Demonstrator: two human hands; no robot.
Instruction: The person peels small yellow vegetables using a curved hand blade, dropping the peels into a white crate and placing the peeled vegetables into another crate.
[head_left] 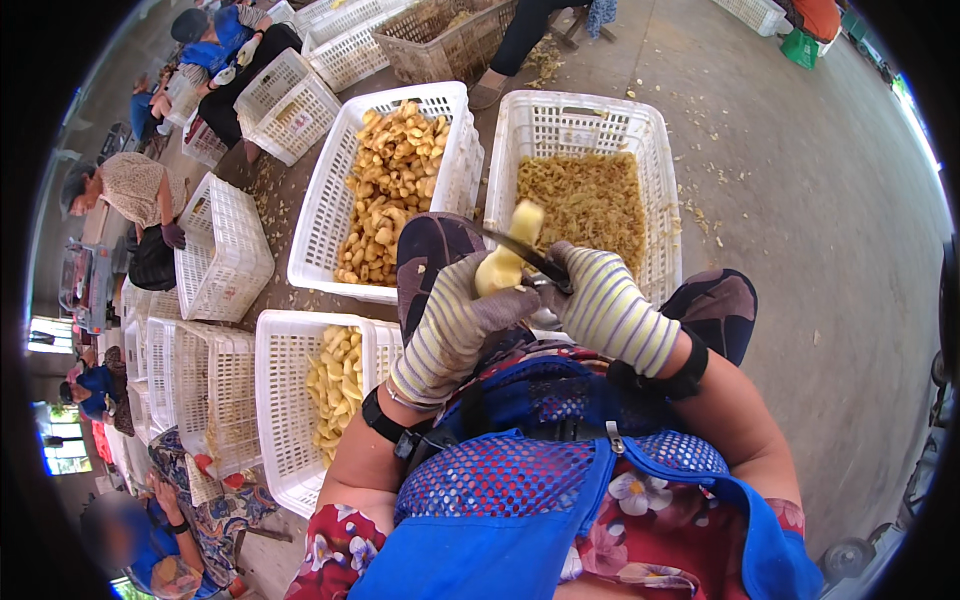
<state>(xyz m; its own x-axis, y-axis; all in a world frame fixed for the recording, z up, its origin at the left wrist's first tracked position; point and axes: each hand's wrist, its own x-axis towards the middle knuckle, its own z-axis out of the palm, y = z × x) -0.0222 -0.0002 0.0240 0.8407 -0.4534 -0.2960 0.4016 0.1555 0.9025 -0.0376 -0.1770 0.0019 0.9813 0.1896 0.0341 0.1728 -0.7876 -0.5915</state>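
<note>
Head view: your left fingers [462, 285] grasp the ginger root [497, 273] by the near-left corner of the peelings crate [570, 132]; your right fingers [563, 256] grip the knife [538, 260]. Peeling seems underway; next, probably turn the root toward remaining skin.

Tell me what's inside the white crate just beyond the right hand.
Brownish peelings lie spread across the crate. Anything beneath them is covered, and the right hand hides part of the near end.
</note>
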